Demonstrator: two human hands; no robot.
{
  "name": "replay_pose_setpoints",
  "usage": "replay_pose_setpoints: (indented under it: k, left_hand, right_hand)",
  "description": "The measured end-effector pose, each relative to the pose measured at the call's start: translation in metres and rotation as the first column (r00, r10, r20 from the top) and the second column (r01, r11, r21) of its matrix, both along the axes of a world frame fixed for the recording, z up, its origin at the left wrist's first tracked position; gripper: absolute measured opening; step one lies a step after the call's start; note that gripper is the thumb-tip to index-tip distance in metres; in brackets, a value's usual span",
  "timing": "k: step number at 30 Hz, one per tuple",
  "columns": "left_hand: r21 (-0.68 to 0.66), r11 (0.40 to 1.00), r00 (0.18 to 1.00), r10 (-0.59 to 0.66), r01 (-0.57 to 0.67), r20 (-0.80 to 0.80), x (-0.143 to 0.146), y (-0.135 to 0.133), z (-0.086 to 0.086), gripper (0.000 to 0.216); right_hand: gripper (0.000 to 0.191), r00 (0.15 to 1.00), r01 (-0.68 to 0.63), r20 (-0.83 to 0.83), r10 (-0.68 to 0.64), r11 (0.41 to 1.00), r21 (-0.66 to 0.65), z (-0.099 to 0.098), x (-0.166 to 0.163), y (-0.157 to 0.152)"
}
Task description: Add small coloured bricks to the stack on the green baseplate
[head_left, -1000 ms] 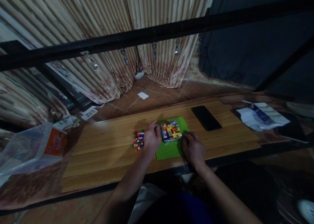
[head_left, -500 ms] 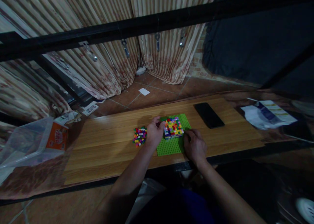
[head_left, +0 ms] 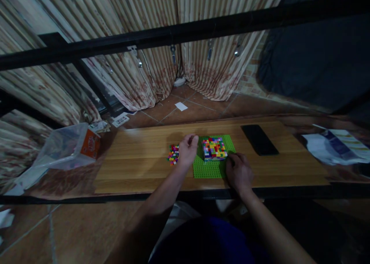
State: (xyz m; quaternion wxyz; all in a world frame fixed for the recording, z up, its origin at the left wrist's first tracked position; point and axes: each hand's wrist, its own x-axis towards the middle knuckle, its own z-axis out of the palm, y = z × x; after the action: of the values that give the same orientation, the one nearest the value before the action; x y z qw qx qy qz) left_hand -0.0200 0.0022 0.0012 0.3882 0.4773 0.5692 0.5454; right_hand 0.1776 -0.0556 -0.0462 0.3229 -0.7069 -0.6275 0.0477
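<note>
A green studded baseplate [head_left: 209,169] lies on the wooden table [head_left: 138,167]. On its far half stands a square block of small multicoloured bricks [head_left: 214,148]. My left hand [head_left: 187,151] hovers between that block and a small pile of loose coloured bricks [head_left: 173,154], fingers curled; whether it pinches a brick is too small to tell. My right hand [head_left: 238,174] rests on the baseplate's near right corner, fingers bent onto the plate.
A black phone [head_left: 259,139] lies flat to the right of the baseplate. Crumpled paper packaging [head_left: 335,146] sits at the far right. A clear plastic bag with an orange box [head_left: 69,146] sits at the left end. A black bar [head_left: 185,32] crosses overhead; curtains hang behind.
The view has swung left and down, so everything sits further right in the picture. My left hand has lifted slightly off the block's left edge. My right hand stays on the baseplate.
</note>
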Motion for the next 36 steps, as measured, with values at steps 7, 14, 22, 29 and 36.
replay_pose_setpoints:
  k: [7,14,22,29,36]
  left_hand:
    - [0.04,0.996,0.933,-0.058,0.077,-0.355,-0.082,-0.06,0.003,0.016]
    - [0.062,0.996,0.767,-0.014,0.07,-0.642,-0.101,-0.096,-0.014,0.014]
    - [0.022,0.999,0.674,-0.015,0.046,-0.739,-0.1,-0.098,-0.016,0.015]
    - [0.018,0.996,0.639,-0.042,0.087,-0.768,-0.093,-0.093,-0.018,0.015]
    - [0.024,0.99,0.618,-0.066,0.137,-0.784,-0.094,-0.091,-0.017,0.012]
  right_hand:
    - [0.03,1.0,0.019,-0.001,-0.019,1.0,-0.006,0.0,0.0,-0.001]
    - [0.03,1.0,0.023,-0.004,-0.023,1.0,-0.008,-0.002,0.001,-0.001]
    - [0.031,1.0,0.015,0.003,-0.015,1.0,-0.003,-0.002,0.002,0.0]
    - [0.03,1.0,0.011,0.005,-0.011,1.0,0.004,-0.003,0.002,0.0]
    - [0.031,1.0,0.017,-0.002,-0.017,1.0,-0.002,0.0,0.001,-0.002]
